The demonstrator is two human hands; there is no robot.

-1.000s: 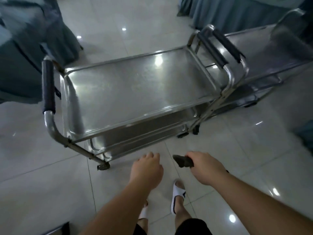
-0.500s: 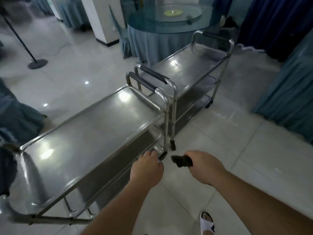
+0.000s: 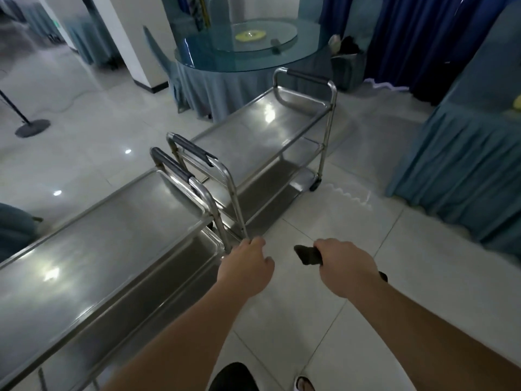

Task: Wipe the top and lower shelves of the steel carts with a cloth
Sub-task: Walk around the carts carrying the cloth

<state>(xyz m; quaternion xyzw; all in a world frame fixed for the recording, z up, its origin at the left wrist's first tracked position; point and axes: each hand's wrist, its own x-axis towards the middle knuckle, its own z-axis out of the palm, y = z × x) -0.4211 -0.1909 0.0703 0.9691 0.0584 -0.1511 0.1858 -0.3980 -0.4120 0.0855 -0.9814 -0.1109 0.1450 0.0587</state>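
Two steel carts stand end to end on the tiled floor. The near cart [image 3: 93, 244] fills the left side, its top shelf shining and a lower shelf visible beneath. The far cart [image 3: 253, 128] sits beyond it, with lower shelves showing under its top. Their black-padded handles meet in the middle. My left hand [image 3: 245, 268] is loosely curled with nothing in it, just in front of the near cart's corner post. My right hand [image 3: 346, 268] is closed on a dark cloth [image 3: 307, 254], held in the air over the floor to the right of the carts.
A round glass-topped table [image 3: 248, 49] with a blue-grey skirt stands behind the far cart. Another skirted table [image 3: 465, 170] is at the right, dark blue curtains behind it. A white pillar [image 3: 132, 38] and a stanchion base [image 3: 32, 127] are at the left. Open tiled floor lies to the right of the carts.
The view has swung up and to the right from the near cart's side toward the far cart and tables. Both hands keep their pose, the cloth still in the right one.
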